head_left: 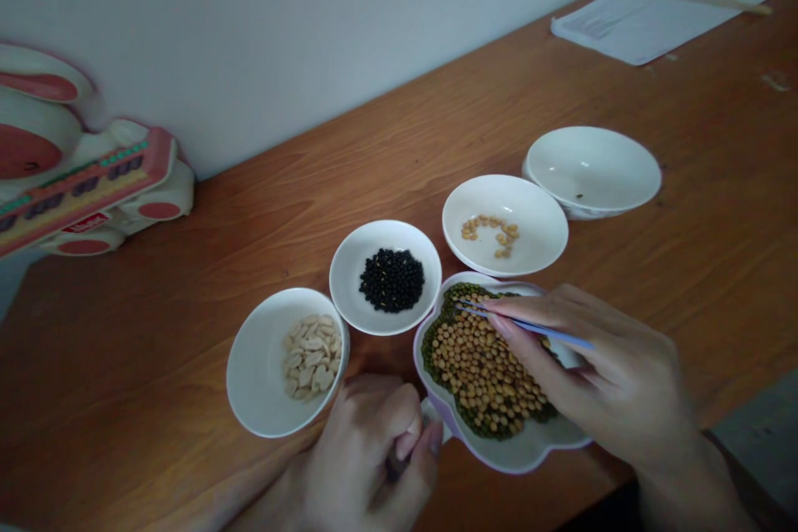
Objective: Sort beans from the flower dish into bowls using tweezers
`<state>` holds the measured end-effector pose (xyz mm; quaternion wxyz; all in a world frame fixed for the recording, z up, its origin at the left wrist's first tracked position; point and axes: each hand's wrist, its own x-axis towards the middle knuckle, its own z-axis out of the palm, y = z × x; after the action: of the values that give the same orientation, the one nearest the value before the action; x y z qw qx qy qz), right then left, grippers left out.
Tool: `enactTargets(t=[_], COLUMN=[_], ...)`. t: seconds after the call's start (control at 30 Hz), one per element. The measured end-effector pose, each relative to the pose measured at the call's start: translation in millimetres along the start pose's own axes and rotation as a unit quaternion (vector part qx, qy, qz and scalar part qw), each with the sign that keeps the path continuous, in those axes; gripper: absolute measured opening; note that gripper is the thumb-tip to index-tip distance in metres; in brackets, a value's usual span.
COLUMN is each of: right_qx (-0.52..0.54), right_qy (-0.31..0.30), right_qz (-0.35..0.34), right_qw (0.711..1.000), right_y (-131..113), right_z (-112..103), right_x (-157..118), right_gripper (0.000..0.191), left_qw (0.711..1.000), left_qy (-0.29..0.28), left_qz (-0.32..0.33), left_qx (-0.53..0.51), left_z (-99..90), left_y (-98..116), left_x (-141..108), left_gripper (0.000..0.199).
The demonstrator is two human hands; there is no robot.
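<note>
My right hand point(614, 374) pinches a pair of blue tweezers point(549, 332). Their tips reach into a flower-shaped white tray with a lilac edge point(517, 457), at the upper left of its contents. Tan soybeans point(480, 366) lie heaped in it over small green beans point(499, 426). At the tray's lower left, my left hand point(374, 449) is closed in a fist. A small whitish piece point(436, 420) shows between that fist and the tray; whether the fingers grip it is hidden. A white bowl with a few soybeans point(508, 237) stands just behind the tray.
Left of the tray are a bowl of black beans point(392, 278) and a bowl of pale, flat seeds point(312, 356). A bowl with one dark speck point(592, 166) stands farther right. Paper sheets point(648, 17) and a pink-and-white toy point(93, 174) lie near the wall.
</note>
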<state>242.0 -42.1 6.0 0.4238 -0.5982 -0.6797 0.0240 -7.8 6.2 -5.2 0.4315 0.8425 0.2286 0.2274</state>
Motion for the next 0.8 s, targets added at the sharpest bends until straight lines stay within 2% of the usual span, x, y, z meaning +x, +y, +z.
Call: enactTargets(t=[0.33,0.8], right_qx=[-0.013,-0.003], right_qy=[-0.032,-0.026], right_qz=[-0.004,0.02], right_qw=[0.999,0.999], right_y=[2.3,2.5], right_z=[0.4,-2.1], right_x=[0.4,-3.1], right_gripper=[0.021,0.028], left_qw=[1.0,1.0], left_qy=[-0.007,-0.015], left_qz=[0.008,0.001], left_qx=[-0.019,-0.02], left_z=[-1.4,-1.9], left_y=[-1.6,-2.5], left_x=[2.3,1.7], left_gripper=[0.03,0.031])
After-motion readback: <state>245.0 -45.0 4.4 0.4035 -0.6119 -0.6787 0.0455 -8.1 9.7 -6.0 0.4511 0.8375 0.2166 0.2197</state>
